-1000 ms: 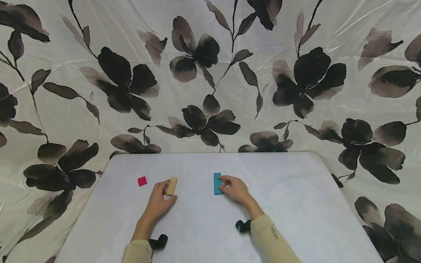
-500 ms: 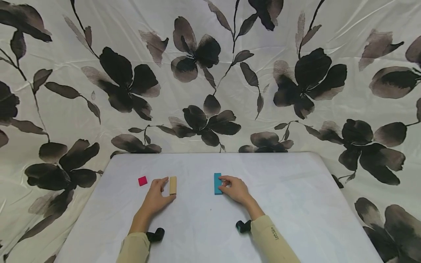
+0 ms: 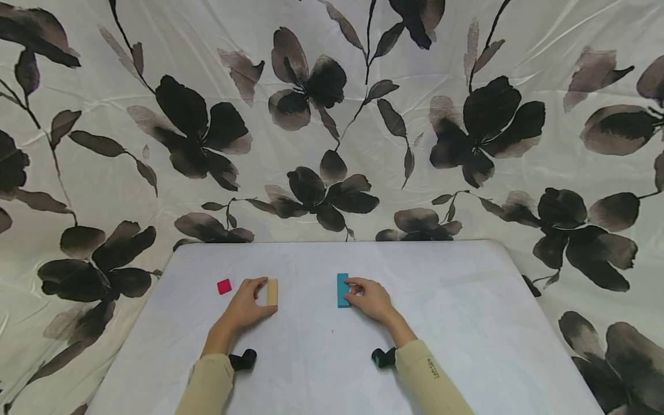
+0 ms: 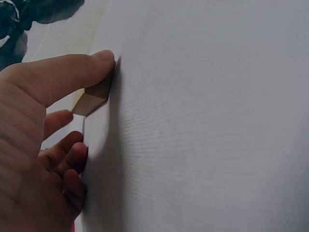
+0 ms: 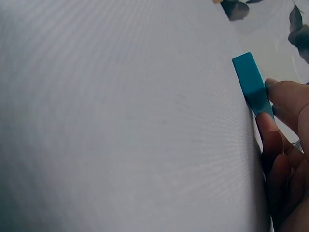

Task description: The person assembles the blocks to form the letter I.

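A natural-wood block (image 3: pixel 272 293) lies on the table left of the middle. My left hand (image 3: pixel 246 302) holds it by its two short ends, the thumb at the near end and the index finger at the far end. In the left wrist view the thumb presses on the end of the wooden block (image 4: pixel 91 102); the other fingers curl beneath. Further right lies a blue block (image 3: pixel 343 290). The thumb and index fingertip of my right hand (image 3: pixel 374 300) are on its right side, also visible in the right wrist view on the blue block (image 5: pixel 252 84).
A small red block (image 3: pixel 224 286) lies left of my left hand. The white table (image 3: pixel 311 357) spans between and around both hands, and a floral curtain (image 3: pixel 332 132) hangs behind its far edge. Black wrist cameras show at both sleeves.
The wooden block, slightly slanted before, has been turned straight, roughly parallel to the blue block. My left forearm has swung a little to the left. The right hand stays put on the blue block.
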`<action>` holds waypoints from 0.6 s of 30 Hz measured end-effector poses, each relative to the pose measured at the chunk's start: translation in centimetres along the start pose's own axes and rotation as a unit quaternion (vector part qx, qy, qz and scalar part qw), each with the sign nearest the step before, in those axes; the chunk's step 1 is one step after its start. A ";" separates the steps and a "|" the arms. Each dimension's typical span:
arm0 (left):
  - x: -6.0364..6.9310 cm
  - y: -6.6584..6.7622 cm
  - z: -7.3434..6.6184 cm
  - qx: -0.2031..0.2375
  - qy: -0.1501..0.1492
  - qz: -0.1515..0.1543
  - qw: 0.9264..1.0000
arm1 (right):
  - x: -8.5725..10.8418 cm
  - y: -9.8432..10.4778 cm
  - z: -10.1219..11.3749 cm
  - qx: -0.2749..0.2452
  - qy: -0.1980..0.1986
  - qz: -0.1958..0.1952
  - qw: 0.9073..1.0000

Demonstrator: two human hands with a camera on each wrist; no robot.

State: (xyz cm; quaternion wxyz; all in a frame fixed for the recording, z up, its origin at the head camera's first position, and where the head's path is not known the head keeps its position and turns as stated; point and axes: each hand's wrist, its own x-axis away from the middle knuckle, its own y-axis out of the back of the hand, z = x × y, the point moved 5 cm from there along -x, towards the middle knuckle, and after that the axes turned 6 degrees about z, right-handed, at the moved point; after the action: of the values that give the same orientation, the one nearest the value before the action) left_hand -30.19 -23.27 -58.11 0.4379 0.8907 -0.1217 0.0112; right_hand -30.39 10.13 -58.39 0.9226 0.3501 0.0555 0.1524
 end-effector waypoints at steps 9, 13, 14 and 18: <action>-0.4 0.2 0.1 0.004 0.018 0.017 1.000 | 0.0 -0.1 0.1 -0.002 -0.005 0.007 1.000; -0.4 0.3 -0.1 0.014 0.024 0.019 0.999 | 0.0 0.0 0.2 -0.003 -0.004 0.006 1.000; -0.4 0.4 -0.2 0.016 0.026 0.019 0.999 | 0.0 0.0 0.3 -0.004 -0.003 0.006 1.000; -0.3 0.4 -0.3 0.027 0.028 0.015 0.999 | 0.1 0.2 0.4 -0.007 -0.002 0.004 1.000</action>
State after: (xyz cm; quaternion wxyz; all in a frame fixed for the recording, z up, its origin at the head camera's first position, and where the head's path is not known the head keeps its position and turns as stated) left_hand -30.52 -23.22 -57.62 0.4167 0.8996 -0.1224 0.0457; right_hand -30.25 10.07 -58.00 0.9243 0.3445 0.0515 0.1563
